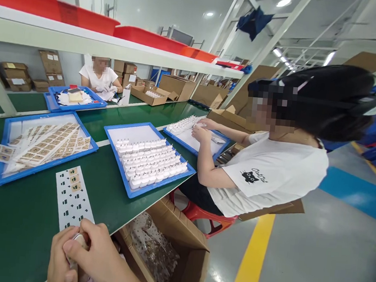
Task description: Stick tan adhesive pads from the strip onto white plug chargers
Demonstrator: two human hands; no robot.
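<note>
A smooth green bench (19, 218); a co-worker's white sleeve (252, 190), its script ending "Cat". The flat sticker sheet (73, 199) lies lengthwise away, far end leaning left. At its near end, left hand (59, 257) and right hand (98, 247) share a closed grip on a pale rounded piece (79, 240) — its axis mostly hidden.

White sheet (73, 202), tan stickers (75, 179); green table (30, 215)

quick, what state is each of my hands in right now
Left hand: closed, holding a small pale piece, mostly hidden.
Right hand: closed on the same piece.
</note>
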